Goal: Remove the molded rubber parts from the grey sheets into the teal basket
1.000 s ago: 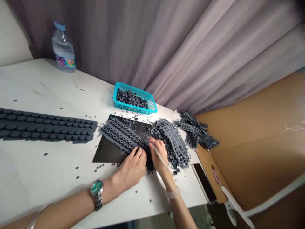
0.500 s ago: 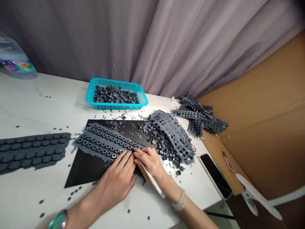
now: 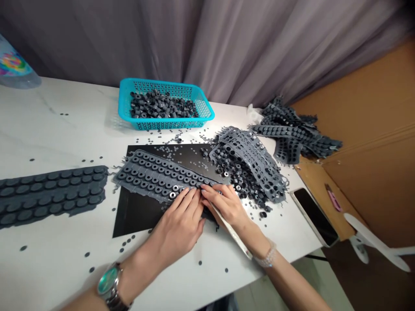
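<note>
A grey rubber sheet with rows of ring-shaped pieces point(image 3: 155, 170) lies aslant on a black board point(image 3: 138, 216). My left hand point(image 3: 183, 216) rests on the sheet's near edge, fingers stretched out flat and pressed onto it. Close beside it, my right hand point(image 3: 228, 205) is closed around a slim white tool point(image 3: 238, 239); its tip is hidden under my fingers at the sheet. Two rings by my left fingertips look shinier than the others. Under my hands, part of the sheet is covered.
Behind stands a blue basket point(image 3: 167, 123) of loose rings. To the right are a perforated sheet point(image 3: 256, 160) over a ring pile point(image 3: 233, 170), more stacked strips point(image 3: 292, 129) and a phone point(image 3: 314, 216). Another strip point(image 3: 52, 190) lies left. Small discs litter the white table point(image 3: 74, 138).
The camera view has shifted, so the table things sit higher and mostly farther right. Both hands keep their places on the sheet, and the right still holds the white tool.
</note>
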A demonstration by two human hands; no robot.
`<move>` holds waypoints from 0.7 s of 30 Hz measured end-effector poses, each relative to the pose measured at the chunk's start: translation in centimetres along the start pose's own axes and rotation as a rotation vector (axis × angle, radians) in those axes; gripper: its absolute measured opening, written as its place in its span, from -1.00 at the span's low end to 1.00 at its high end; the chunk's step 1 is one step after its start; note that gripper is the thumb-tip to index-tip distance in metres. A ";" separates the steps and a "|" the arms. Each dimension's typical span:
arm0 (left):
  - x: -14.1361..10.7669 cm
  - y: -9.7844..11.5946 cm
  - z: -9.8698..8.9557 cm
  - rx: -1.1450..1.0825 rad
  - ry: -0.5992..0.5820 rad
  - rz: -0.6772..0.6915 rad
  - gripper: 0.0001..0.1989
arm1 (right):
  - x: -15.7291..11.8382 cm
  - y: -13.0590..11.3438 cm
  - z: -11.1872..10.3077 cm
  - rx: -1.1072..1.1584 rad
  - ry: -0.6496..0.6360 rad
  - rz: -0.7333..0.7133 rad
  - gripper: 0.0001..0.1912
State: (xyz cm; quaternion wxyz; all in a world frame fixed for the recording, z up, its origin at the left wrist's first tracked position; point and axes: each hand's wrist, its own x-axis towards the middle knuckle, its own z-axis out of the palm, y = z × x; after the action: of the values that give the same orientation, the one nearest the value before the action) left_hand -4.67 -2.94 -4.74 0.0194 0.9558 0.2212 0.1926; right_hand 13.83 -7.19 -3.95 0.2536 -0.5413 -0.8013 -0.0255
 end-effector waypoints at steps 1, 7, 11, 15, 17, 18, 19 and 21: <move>0.0 0.0 0.0 -0.001 0.002 -0.001 -0.59 | 0.0 0.0 0.0 -0.002 -0.010 -0.002 -0.73; 0.1 0.1 0.2 0.001 -0.002 -0.007 -0.60 | 0.2 -0.1 -0.6 -0.037 -0.084 -0.029 -0.73; 0.1 0.1 0.3 0.003 -0.004 -0.008 -0.58 | 1.0 -0.2 -1.2 -0.111 -0.189 -0.083 -0.77; 0.1 0.0 0.2 -0.006 -0.008 0.002 -0.55 | 1.9 -0.2 -1.7 -0.175 -0.279 -0.152 -0.79; 0.1 0.1 0.1 -0.007 -0.006 0.000 -0.54 | 2.1 -0.2 -1.9 -0.160 -0.268 -0.142 -0.79; 0.1 0.1 0.1 -0.008 -0.007 -0.002 -0.55 | 2.1 -0.2 -2.0 -0.140 -0.256 -0.126 -0.79; 0.2 0.1 0.1 -0.007 -0.009 -0.004 -0.55 | 2.0 -0.3 -2.1 -0.117 -0.243 -0.107 -0.79; 0.2 0.1 0.0 -0.004 -0.013 -0.001 -0.57 | 1.8 -0.3 -2.1 -0.077 -0.225 -0.083 -0.79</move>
State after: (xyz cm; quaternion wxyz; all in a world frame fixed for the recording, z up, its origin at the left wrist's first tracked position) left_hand -4.49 -2.91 -4.66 0.0230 0.9569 0.2212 0.1867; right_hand 13.81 -6.46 -1.30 0.1395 -0.5166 -0.8448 -0.0059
